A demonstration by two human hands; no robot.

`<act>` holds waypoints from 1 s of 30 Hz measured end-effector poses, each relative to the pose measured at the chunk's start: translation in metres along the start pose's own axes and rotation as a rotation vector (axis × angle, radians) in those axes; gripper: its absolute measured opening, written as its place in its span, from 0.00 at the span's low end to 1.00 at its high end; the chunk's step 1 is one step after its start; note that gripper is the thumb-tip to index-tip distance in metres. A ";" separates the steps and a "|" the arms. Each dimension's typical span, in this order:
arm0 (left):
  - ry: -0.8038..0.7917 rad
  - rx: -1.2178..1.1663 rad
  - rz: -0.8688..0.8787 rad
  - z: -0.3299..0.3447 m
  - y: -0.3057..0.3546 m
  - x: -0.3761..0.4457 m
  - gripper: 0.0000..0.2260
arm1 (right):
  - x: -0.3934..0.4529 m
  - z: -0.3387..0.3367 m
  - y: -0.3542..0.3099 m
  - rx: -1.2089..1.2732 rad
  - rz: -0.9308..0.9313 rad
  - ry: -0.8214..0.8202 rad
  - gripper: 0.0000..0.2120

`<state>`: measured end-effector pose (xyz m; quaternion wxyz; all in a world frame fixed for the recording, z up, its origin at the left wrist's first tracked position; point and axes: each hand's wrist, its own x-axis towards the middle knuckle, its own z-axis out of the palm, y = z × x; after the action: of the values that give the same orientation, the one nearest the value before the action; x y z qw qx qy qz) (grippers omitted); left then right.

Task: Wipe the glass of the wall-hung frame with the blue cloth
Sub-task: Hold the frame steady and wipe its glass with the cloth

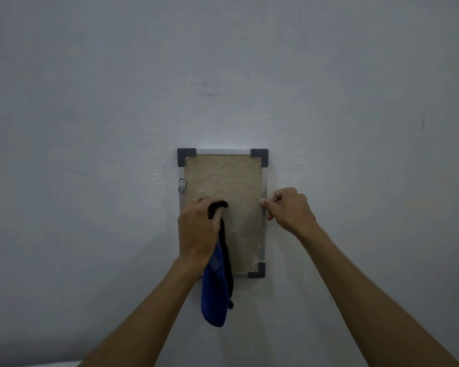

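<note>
Two raised arms, left hand (198, 229) fingers gripping blue cloth (215, 287) on frame (224, 181), right hand (289, 209) pinching its edge.

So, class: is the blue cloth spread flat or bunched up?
Bunched: the left hand grips the blue cloth against the frame; its tail hangs below.

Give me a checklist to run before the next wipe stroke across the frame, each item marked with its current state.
1. Cloth in grip: the left hand holds the blue cloth bunched, its tail hanging down. Ok.
2. Cloth against the glass: the bunched end sits on the lower left of the frame. Ok.
3. Frame steadied: the right hand pinches the frame's right edge. Ok.
4. Stroke path: the upper glass is uncovered. Ok.
5. Loose tail clear of the glass: it drapes over the lower left part. Not ok.
6. Mounting firm: only a small clip on the left edge shows. Cannot tell.
</note>
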<state>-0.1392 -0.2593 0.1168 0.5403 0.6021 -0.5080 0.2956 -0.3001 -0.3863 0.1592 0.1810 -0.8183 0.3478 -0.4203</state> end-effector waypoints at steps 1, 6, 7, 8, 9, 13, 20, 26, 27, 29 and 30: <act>-0.010 -0.006 0.003 0.001 0.002 -0.002 0.06 | 0.000 0.001 0.000 0.005 0.000 -0.001 0.15; -0.330 0.090 0.166 0.000 0.003 0.005 0.07 | 0.000 0.000 0.000 0.005 0.006 0.006 0.16; -0.249 0.088 0.141 -0.003 0.001 0.008 0.06 | 0.000 0.000 0.000 0.005 0.008 0.005 0.16; -0.152 0.062 0.103 -0.007 0.000 0.010 0.06 | 0.000 0.001 0.000 0.005 0.011 0.007 0.16; -0.104 0.044 0.081 -0.010 -0.001 0.010 0.06 | -0.001 0.002 0.000 0.005 0.015 0.013 0.16; -0.479 0.157 0.200 -0.014 -0.004 0.003 0.07 | -0.004 0.003 0.000 0.011 0.028 0.033 0.15; -0.232 0.165 0.146 -0.057 -0.030 0.010 0.06 | -0.013 0.011 0.001 -0.016 0.049 0.023 0.13; -0.243 0.240 0.124 -0.074 -0.041 0.019 0.06 | -0.014 0.010 0.002 -0.025 0.064 0.005 0.13; -0.281 0.246 0.129 -0.074 -0.042 0.017 0.06 | -0.016 0.011 0.002 -0.030 0.065 0.011 0.13; -0.435 0.300 0.178 -0.073 -0.042 0.012 0.06 | -0.017 0.012 0.001 -0.056 0.062 0.017 0.13; -0.474 0.305 0.183 -0.074 -0.041 0.010 0.06 | -0.017 0.012 -0.001 -0.071 0.060 0.015 0.13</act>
<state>-0.0833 -0.1955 0.1292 0.2809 0.6803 -0.6220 0.2672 -0.2970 -0.3735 0.1428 0.1617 -0.8102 0.3884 -0.4081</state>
